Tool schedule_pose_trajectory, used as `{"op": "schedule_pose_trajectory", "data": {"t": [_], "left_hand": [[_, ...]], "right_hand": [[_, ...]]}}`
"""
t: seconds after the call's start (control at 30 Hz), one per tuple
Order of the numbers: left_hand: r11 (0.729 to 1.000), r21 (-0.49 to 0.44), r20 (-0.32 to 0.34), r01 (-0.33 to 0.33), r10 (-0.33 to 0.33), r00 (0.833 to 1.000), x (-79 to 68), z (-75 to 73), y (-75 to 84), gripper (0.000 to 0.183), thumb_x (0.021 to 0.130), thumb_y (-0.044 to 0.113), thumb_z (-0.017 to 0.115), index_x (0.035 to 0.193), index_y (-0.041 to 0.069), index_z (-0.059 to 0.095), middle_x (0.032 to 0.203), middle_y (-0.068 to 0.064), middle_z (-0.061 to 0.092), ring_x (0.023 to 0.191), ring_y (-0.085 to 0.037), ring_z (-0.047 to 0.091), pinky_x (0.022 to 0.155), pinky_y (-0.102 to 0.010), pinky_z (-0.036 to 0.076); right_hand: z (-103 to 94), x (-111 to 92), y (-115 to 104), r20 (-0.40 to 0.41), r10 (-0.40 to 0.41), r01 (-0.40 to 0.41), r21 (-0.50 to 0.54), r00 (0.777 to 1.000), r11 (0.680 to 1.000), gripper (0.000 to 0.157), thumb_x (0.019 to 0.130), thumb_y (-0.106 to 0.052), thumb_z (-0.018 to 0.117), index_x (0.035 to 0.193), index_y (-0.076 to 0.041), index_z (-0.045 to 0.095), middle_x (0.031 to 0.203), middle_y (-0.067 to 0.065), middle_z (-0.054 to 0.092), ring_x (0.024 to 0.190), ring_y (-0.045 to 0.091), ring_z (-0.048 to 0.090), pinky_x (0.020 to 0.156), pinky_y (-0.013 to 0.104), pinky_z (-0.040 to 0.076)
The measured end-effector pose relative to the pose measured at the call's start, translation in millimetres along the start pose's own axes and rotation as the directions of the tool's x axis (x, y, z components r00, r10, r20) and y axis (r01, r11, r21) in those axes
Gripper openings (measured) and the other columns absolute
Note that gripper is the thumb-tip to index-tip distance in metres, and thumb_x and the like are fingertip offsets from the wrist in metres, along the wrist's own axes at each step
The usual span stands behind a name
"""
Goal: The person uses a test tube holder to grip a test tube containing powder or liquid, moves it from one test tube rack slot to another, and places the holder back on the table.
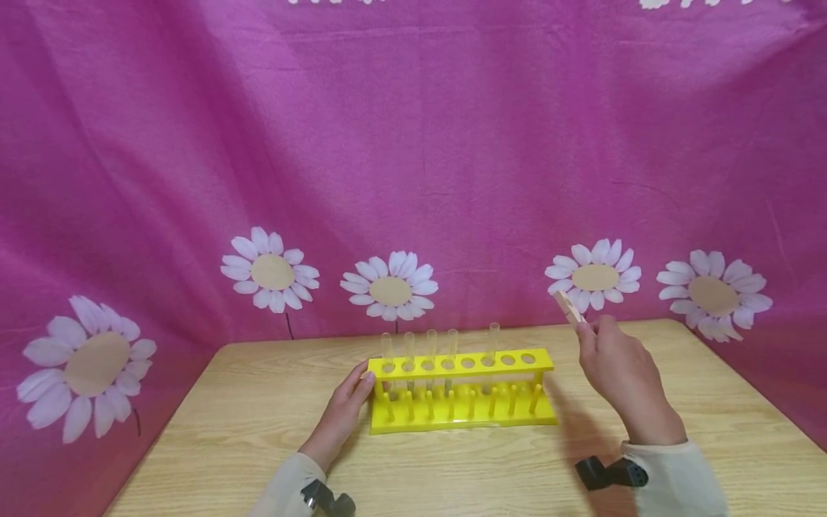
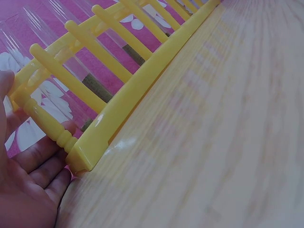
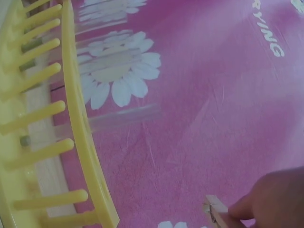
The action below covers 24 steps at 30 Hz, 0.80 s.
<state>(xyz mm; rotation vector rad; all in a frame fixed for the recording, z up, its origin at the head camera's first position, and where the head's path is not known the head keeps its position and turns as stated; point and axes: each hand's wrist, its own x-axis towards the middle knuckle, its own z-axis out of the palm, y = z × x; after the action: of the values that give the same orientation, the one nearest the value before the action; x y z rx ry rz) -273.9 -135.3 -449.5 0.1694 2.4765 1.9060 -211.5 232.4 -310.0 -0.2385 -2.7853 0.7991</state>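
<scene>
A yellow test tube rack (image 1: 461,366) stands on the table, with a row of upright pegs along its front. Several clear test tubes (image 1: 431,345) fill the holes at its left; one more test tube (image 1: 494,341) stands apart, further right. Dark matter shows at the bottom of some tubes in the left wrist view. My left hand (image 1: 345,409) grips the rack's left end post (image 2: 50,123), thumb in front and fingers behind. Raised right of the rack, my right hand (image 1: 623,377) pinches a wooden clip (image 3: 216,209) with a small metal spring. The hand hides the clip's rear part.
The wooden table (image 1: 258,402) extends around the rack on both sides and in front. A pink curtain (image 1: 452,179) printed with white daisies hangs behind the table and along its sides. Black wrist mounts (image 1: 610,474) sit over the light sleeves.
</scene>
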Motion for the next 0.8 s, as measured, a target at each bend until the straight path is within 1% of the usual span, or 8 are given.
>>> {"op": "schedule_pose_trajectory", "data": {"t": [0.1, 0.3, 0.5, 0.57, 0.67, 0.8], "left_hand": [[1.0, -0.003, 0.008, 0.006, -0.006, 1.0, -0.3, -0.3, 0.3, 0.068, 0.084, 0.062, 0.042, 0.139, 0.023, 0.034, 0.142, -0.006, 0.035, 0.129, -0.027, 0.032, 0.106, -0.048, 0.023], [1.0, -0.005, 0.007, 0.007, -0.007, 1.0, -0.4, -0.5, 0.8, 0.067, 0.084, 0.062, 0.042, 0.138, 0.024, 0.036, 0.142, -0.006, 0.035, 0.13, -0.026, 0.03, 0.107, -0.048, 0.022], [1.0, -0.009, 0.007, 0.003, -0.003, 1.0, -0.2, -0.5, -0.3, 0.064, 0.084, 0.061, 0.043, 0.137, 0.026, 0.037, 0.141, -0.005, 0.036, 0.13, -0.026, 0.03, 0.107, -0.049, 0.022], [1.0, -0.014, 0.006, -0.002, 0.002, 1.0, -0.6, -0.5, -0.2, 0.063, 0.084, 0.061, 0.043, 0.137, 0.026, 0.037, 0.14, -0.005, 0.037, 0.13, -0.026, 0.031, 0.107, -0.048, 0.022], [1.0, -0.019, 0.001, -0.022, 0.022, 1.0, -0.6, -0.7, -0.4, 0.063, 0.085, 0.059, 0.044, 0.137, 0.024, 0.038, 0.14, -0.005, 0.038, 0.129, -0.025, 0.032, 0.106, -0.047, 0.023], [0.999, -0.029, -0.006, -0.038, 0.038, 0.999, 0.1, -0.6, -0.3, 0.06, 0.086, 0.058, 0.045, 0.136, 0.025, 0.04, 0.138, -0.004, 0.04, 0.128, -0.023, 0.034, 0.106, -0.046, 0.025]], "right_hand": [[0.2, 1.6, 2.6, 0.011, 0.023, -0.023, 0.003, 1.0, 1.0, 0.047, 0.096, -0.036, 0.035, 0.116, 0.006, 0.039, 0.074, 0.013, 0.049, 0.06, 0.023, 0.044, 0.046, 0.029, 0.039], [1.5, 5.0, 7.0, 0.001, 0.058, -0.058, 0.013, 0.998, 0.998, 0.045, 0.095, -0.034, 0.04, 0.114, 0.007, 0.04, 0.074, 0.014, 0.048, 0.06, 0.023, 0.044, 0.045, 0.029, 0.039], [4.7, 9.4, 11.6, -0.072, 0.025, -0.027, -0.027, 0.997, 0.999, 0.032, 0.093, -0.023, 0.046, 0.101, 0.008, 0.048, 0.076, 0.016, 0.047, 0.063, 0.026, 0.043, 0.048, 0.032, 0.037], [5.5, 10.6, 13.2, -0.083, 0.019, -0.022, -0.038, 0.996, 0.999, 0.029, 0.092, -0.021, 0.048, 0.097, 0.008, 0.05, 0.076, 0.017, 0.047, 0.064, 0.027, 0.043, 0.049, 0.032, 0.036], [6.2, 12.1, 15.7, -0.079, 0.012, -0.016, -0.043, 0.997, 0.999, 0.027, 0.09, -0.019, 0.051, 0.093, 0.008, 0.052, 0.074, 0.016, 0.048, 0.063, 0.027, 0.043, 0.049, 0.032, 0.037], [6.4, 13.2, 18.7, -0.042, 0.015, -0.017, -0.051, 0.999, 0.999, 0.027, 0.089, -0.02, 0.053, 0.089, 0.007, 0.054, 0.069, 0.014, 0.05, 0.061, 0.025, 0.044, 0.048, 0.031, 0.037]]}}
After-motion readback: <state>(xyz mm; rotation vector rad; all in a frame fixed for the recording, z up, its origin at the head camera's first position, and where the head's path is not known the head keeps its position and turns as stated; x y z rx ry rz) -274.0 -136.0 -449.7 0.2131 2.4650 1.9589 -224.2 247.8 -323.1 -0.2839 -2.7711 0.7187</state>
